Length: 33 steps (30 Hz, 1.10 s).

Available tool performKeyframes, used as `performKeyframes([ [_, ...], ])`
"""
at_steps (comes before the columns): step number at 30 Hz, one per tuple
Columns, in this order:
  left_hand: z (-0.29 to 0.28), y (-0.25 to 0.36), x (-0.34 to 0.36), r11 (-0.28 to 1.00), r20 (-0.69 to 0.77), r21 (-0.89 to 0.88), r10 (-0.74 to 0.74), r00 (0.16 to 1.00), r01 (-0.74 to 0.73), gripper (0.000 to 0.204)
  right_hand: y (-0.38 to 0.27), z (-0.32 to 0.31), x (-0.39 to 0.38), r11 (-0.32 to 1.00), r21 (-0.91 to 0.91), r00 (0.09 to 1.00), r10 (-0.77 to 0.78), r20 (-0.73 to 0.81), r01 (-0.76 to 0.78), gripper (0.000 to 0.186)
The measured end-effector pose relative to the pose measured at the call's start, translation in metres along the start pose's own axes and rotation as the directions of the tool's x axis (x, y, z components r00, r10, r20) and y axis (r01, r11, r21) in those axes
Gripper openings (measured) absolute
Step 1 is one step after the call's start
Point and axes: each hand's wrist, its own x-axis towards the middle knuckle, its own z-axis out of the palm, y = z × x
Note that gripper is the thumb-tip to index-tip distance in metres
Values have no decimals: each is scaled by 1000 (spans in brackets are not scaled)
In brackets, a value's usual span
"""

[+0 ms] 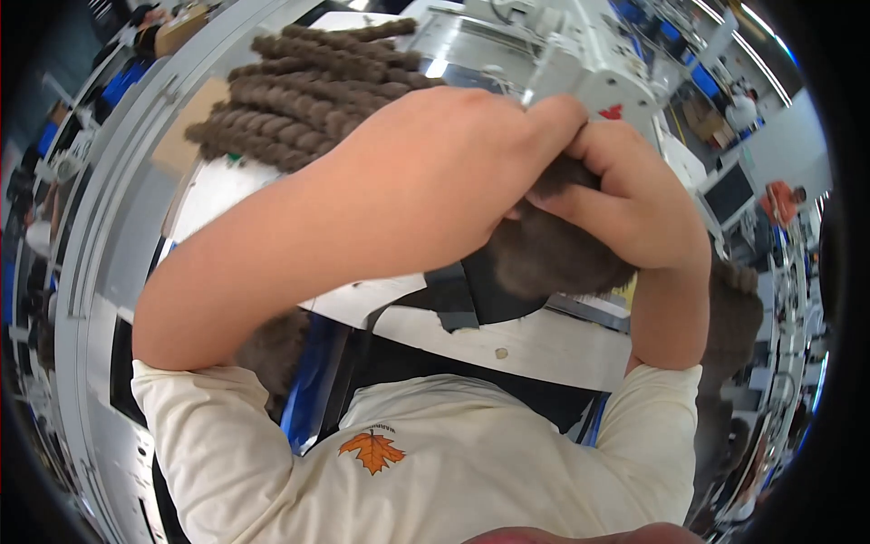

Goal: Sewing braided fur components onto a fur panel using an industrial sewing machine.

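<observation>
Both my hands meet over a piece of brown plush fabric [553,258] in front of a white sewing machine [598,68]. My left hand [471,154] has its back toward me, fingers curled down onto the plush and largely hidden. My right hand [616,186] is closed on the same fabric, thumb pressed into it, its fingertips close to my left index finger. Black material [480,295] lies under the plush on the white work surface [362,290]. A pile of twisted brown plush strips [299,100] rests behind my left arm.
A cardboard piece [181,136] sits beneath the strips' left end. More brown plush hangs at the right [734,326] and below my left forearm [272,354]. Metal rails [95,227] run along the left. Other people [779,204] are at benches around the room, with a monitor [728,190] at right.
</observation>
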Motion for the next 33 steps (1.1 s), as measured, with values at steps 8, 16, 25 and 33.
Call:
performKeyframes([
  [8, 57, 12, 83, 985, -26, -166, 48, 998, -52, 19, 151, -15, -163, 409, 888, 873, 330, -359, 210, 73],
  [16, 88, 14, 126, 748, -60, -662, -104, 993, 38, 28, 159, 54, -205, 622, 773, 906, 246, -345, 126, 59],
  [25, 92, -10, 125, 458, -29, -881, -295, 955, 115, 23, 175, -4, -158, 609, 778, 815, 526, -246, -158, 35],
  [33, 95, -44, 100, 672, -119, -739, -195, 973, 44, 21, 160, -54, -162, 900, 437, 665, 315, -677, 18, 10],
])
